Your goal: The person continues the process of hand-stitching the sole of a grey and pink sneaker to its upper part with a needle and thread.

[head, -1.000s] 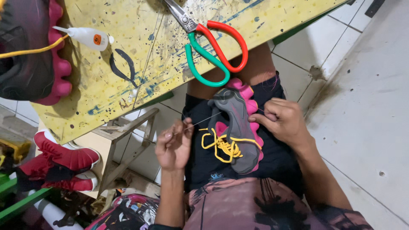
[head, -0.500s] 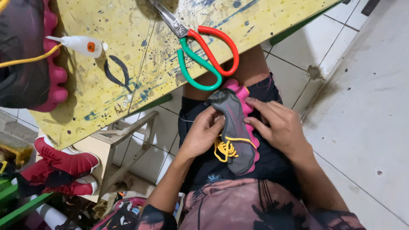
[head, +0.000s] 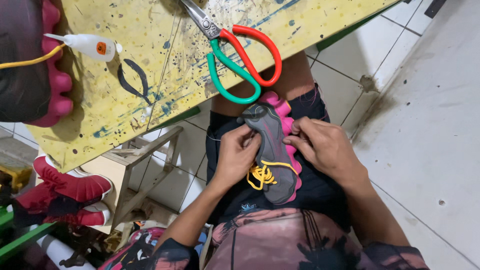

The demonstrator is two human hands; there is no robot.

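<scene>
Left hand [head: 236,156] and right hand [head: 320,145] are both gripping the grey, pink-soled, yellow-laced shoe [head: 274,150] on the lap.

A yellow, paint-spattered bench [head: 150,65] fills the upper left. On it lie large scissors [head: 235,55] — one handle red, the other green — with the green loop reaching past the bench edge. Near the left side a small white glue bottle [head: 90,46] lies on its side, its nozzle toward a dark shoe with a pink lobed sole [head: 35,65]; a yellow lace crosses that shoe. Below the bench stand a wooden stool frame [head: 145,160] and a pair of red shoes [head: 67,192] — on pale floor tiles [head: 425,110].
</scene>
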